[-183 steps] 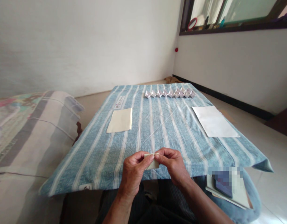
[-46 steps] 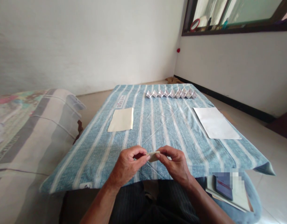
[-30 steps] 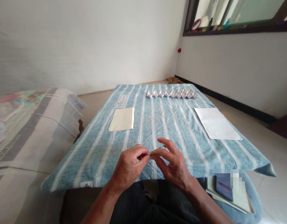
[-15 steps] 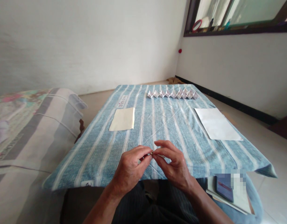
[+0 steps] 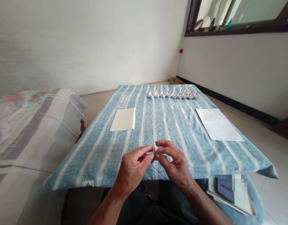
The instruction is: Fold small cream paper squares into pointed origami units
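Note:
Near the table's front edge, my left hand (image 5: 132,167) and my right hand (image 5: 175,164) meet fingertip to fingertip. Between them they pinch a small folded piece of paper (image 5: 155,157), pale and mostly covered by the fingers. The thumb and forefinger of each hand close on it, while the other right fingers curl loosely above. Beyond the hands, a stack of cream paper (image 5: 123,119) lies at the left. At the far side stands a zigzag row of folded paper pieces (image 5: 168,94), several pointed units side by side.
A striped blue cloth (image 5: 144,137) covers the table. White sheets (image 5: 219,125) lie at its right side. On a blue stool (image 5: 257,200) at the lower right rest papers and a phone (image 5: 224,189). A bed (image 5: 36,131) stands at the left, and a window (image 5: 237,15) is upper right.
The fingertips have shifted slightly around the small folded paper, and the left forefinger has lifted a little. A bit more of the paper shows below the fingers. The table items stay put.

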A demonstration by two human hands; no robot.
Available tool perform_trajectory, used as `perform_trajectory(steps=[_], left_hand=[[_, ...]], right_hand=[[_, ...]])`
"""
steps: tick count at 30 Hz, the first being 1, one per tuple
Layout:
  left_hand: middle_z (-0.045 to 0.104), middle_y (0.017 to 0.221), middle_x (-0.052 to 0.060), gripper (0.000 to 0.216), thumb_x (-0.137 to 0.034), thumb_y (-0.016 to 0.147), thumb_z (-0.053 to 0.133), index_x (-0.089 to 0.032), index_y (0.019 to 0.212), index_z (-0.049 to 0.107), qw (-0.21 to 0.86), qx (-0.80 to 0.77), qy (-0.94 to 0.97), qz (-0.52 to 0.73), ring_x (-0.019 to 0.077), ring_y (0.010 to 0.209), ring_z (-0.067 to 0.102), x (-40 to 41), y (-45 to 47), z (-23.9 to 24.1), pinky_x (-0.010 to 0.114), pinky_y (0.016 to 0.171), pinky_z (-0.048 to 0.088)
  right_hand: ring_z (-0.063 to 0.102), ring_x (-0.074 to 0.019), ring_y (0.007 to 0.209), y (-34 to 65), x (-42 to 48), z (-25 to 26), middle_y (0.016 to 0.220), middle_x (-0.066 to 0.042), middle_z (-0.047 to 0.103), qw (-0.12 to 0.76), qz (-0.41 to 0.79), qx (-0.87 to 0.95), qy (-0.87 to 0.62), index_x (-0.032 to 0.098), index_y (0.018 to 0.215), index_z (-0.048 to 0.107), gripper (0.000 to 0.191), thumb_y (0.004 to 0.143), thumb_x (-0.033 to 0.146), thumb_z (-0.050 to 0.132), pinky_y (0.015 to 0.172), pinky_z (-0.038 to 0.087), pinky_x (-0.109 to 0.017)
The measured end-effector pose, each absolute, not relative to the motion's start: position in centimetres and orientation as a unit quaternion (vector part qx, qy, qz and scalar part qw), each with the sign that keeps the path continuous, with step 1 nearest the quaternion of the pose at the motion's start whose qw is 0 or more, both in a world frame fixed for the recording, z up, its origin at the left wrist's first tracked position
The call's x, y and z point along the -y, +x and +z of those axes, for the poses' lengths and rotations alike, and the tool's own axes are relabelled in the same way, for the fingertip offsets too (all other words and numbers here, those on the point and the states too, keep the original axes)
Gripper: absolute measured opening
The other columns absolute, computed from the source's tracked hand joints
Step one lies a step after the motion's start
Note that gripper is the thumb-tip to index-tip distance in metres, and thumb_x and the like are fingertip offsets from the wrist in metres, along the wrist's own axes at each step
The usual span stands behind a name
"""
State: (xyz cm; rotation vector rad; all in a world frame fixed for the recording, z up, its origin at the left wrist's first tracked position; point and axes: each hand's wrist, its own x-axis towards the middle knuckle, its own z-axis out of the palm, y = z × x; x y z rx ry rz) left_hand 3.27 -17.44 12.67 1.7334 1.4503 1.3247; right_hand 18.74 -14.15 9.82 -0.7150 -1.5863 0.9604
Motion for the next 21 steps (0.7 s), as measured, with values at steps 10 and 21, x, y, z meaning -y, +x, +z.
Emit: perform_trajectory(steps=[10, 21], left_hand=[[0.074, 0.080, 0.001, 0.013, -0.014, 0.088, 0.058, -0.017, 0.086, 0.070, 0.143, -0.524, 0.685, 0.485, 0.0115, 0.067, 0.070, 17.64, 3.84, 12.62, 0.017, 0.065, 0.054], [0.073, 0.074, 0.000, 0.012, -0.016, 0.086, 0.058, -0.017, 0.085, 0.070, 0.155, -0.535, 0.672, 0.488, 0.0115, 0.063, 0.069, 17.46, 4.03, 12.54, 0.017, 0.061, 0.053]], right_hand=[[0.064, -0.0198, 0.103, 18.60, 14.10, 9.77, 0.107, -0.006, 0.065, 0.548, 0.422, 0.658, -0.299, 0.024, 0.088, 0.073, 0.010, 0.088, 0.020, 0.064, 0.087, 0.050, -0.032], [0.063, -0.0199, 0.104, 18.50, 14.05, 9.66, 0.108, -0.006, 0.066, 0.550, 0.423, 0.656, -0.295, 0.025, 0.087, 0.073, 0.011, 0.088, 0.020, 0.064, 0.086, 0.051, -0.031]])
